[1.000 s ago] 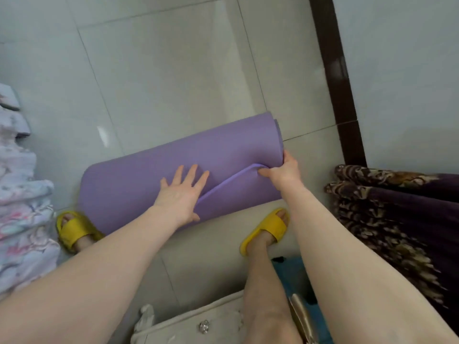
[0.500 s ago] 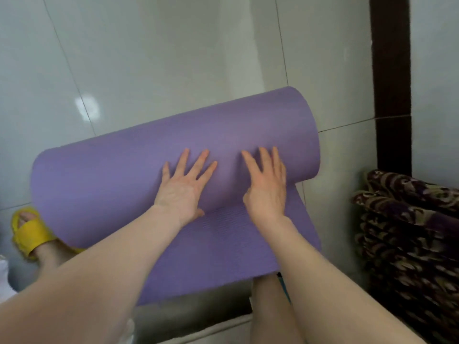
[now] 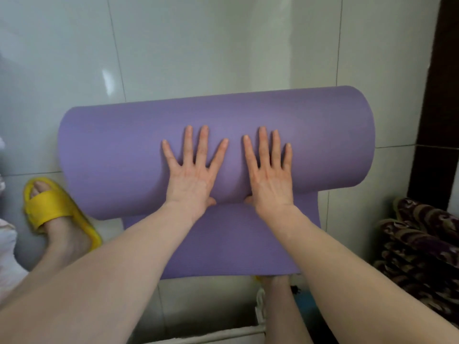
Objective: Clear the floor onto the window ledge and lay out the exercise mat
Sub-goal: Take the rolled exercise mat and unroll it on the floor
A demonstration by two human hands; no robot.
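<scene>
A purple exercise mat (image 3: 104,157) lies partly rolled on the pale tiled floor, its roll running left to right across the middle of the view. A short unrolled flap (image 3: 231,244) stretches from under the roll toward me. My left hand (image 3: 195,175) and my right hand (image 3: 269,175) rest flat side by side on top of the roll, palms down, fingers spread and pointing away from me. Neither hand grips anything.
My left foot in a yellow slipper (image 3: 53,209) stands just left of the mat. Folded dark patterned fabric (image 3: 422,252) is stacked at the right. A dark vertical frame (image 3: 437,95) runs up the right edge. Pale floral cloth (image 3: 6,247) sits at the far left. Glossy floor tiles (image 3: 198,45) extend beyond the roll.
My right hand left the mat's loose edge and went flat on the roll beside the left. The roll has turned away from me, leaving a flap unrolled, and now lies level.
</scene>
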